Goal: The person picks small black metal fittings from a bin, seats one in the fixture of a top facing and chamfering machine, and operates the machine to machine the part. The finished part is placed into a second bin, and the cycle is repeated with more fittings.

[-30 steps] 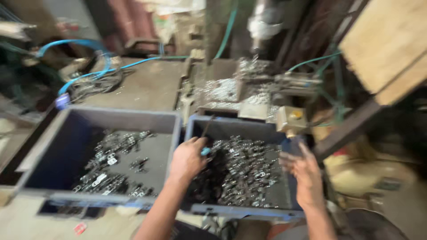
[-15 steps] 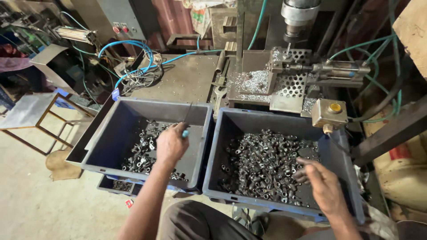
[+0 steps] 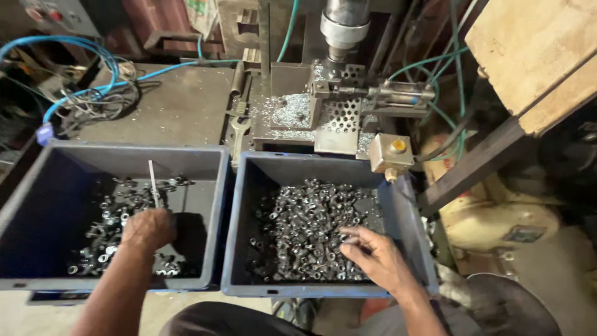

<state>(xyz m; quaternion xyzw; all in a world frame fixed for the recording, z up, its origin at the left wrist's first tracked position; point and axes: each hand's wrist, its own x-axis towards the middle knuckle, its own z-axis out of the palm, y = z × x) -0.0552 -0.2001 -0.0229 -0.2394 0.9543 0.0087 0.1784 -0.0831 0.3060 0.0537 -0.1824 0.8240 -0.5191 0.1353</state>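
Observation:
My left hand is inside the left blue bin, closed around a thin metal rod that points up and away from me. Below it lie several small metal parts on the bin floor. My right hand rests palm down in the right blue bin, fingers spread on a heap of small metal nuts. Whether it grips any of them is hidden under the fingers.
Behind the bins stands a drill-type machine with a perforated fixture and metal chips on its table. Blue hoses and wires lie at the back left. A yellow-buttoned box overhangs the right bin. A wooden block sits at upper right.
My left hand moved from the right bin over into the left bin with the rod. My right hand shifted left and down onto the nuts. The view steadied and came closer.

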